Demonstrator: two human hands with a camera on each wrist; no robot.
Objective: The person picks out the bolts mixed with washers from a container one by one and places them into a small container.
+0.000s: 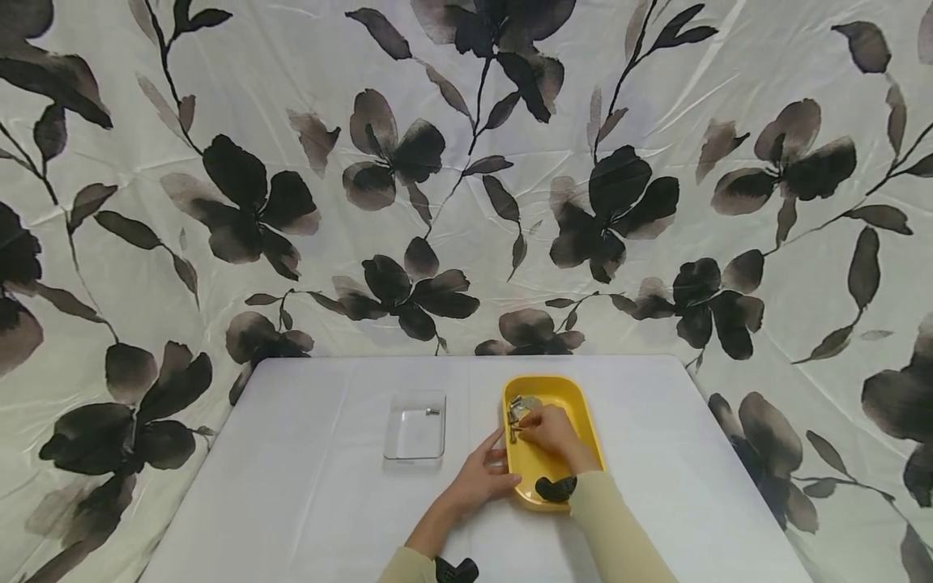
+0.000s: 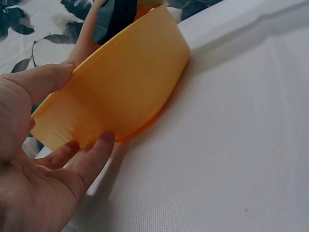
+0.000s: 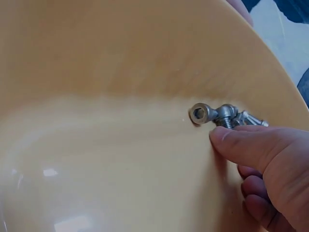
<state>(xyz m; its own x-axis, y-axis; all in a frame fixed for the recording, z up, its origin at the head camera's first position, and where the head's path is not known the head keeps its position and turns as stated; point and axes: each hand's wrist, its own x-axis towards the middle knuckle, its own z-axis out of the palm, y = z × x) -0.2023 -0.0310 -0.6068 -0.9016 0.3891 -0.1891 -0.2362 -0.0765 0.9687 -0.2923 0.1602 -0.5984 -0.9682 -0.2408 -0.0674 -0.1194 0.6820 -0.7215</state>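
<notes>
Metal bolts [image 3: 225, 113] lie in a small heap against the left wall inside a yellow tray [image 1: 530, 465], right of centre in the lower half of the head view. From the lower left of that frame, a bench [image 1: 291, 486] under white cloth stretches across to the lower right, and a floral cloth [image 1: 510, 243] fills the frame behind it. Left of the centre of the bench stands a clear container [image 1: 408, 437] with 1 small bolt [image 1: 433, 412] in its upper right part. Next, at bottom centre, come a pale sleeve and a black wrist band [image 1: 456, 570]; above them the left hand [image 1: 477, 482] holds the tray's left side, thumb at the rim and fingertips against the outer wall, as the left wrist view shows. Beside the bolts, in the upper left of the tray, is a pale, roundish item [image 1: 530, 402], too small to make out. The right hand [image 1: 555, 433] reaches into the tray with bent fingers, its thumb tip at the heap; whether it pinches a bolt I cannot tell. The 2 hands are apart, with the tray's left wall between them. A second black band [image 1: 557, 489] and pale sleeve [image 1: 615, 526] run towards the bottom right.
</notes>
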